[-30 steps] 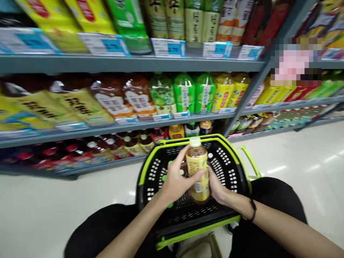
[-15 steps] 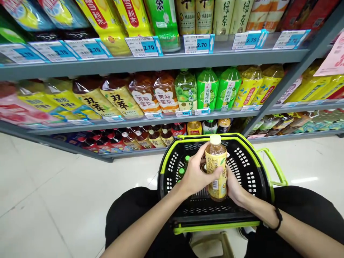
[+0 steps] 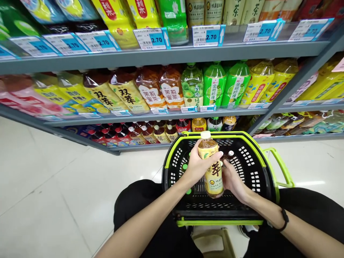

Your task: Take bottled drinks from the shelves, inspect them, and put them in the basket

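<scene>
Left hand (image 3: 194, 167): grasping bottle (image 3: 214, 175), thumb across near side. Bottle: yellow label, pale cap, slightly tilted, above black basket (image 3: 223, 214). Right hand (image 3: 236, 183): at bottle's right side; cannot tell whether gripping. Green handle (image 3: 283, 166): basket's right side.

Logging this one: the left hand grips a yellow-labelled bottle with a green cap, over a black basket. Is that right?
Not quite: the cap is whitish, not green, as the head view shows. The left hand does grip the yellow-labelled bottle over the black basket.
</scene>
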The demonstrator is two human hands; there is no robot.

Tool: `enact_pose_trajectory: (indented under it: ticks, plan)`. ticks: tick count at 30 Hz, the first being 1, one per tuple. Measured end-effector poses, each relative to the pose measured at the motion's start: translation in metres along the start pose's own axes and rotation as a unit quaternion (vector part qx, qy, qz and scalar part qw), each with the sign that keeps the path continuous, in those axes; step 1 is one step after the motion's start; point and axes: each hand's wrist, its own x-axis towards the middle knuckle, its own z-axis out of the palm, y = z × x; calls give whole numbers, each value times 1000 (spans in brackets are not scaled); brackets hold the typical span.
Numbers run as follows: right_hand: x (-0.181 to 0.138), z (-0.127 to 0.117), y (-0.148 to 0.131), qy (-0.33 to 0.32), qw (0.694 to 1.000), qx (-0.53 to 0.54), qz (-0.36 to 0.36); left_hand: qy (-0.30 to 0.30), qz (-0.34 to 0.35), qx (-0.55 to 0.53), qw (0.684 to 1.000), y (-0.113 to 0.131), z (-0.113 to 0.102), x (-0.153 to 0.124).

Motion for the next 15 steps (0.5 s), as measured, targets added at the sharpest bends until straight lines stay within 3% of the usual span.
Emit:
enact_pose_trajectory:
  ticks: [3, 7, 13, 15]
  plan:
    - [5, 0, 1, 31, 999, 10, -8, 4, -55, -92, 994, 5, 1, -1]
    - [7, 11, 5, 65, 994, 69, -47, -48, -93, -173, 979, 9, 0, -3]
    - [2, 16, 14, -142, 981, 114, 59, -35, -79, -161, 983, 9, -3, -2]
    - [0, 15, 14, -175, 974, 119, 79, -44, -81, -165, 982, 8, -5, -1]
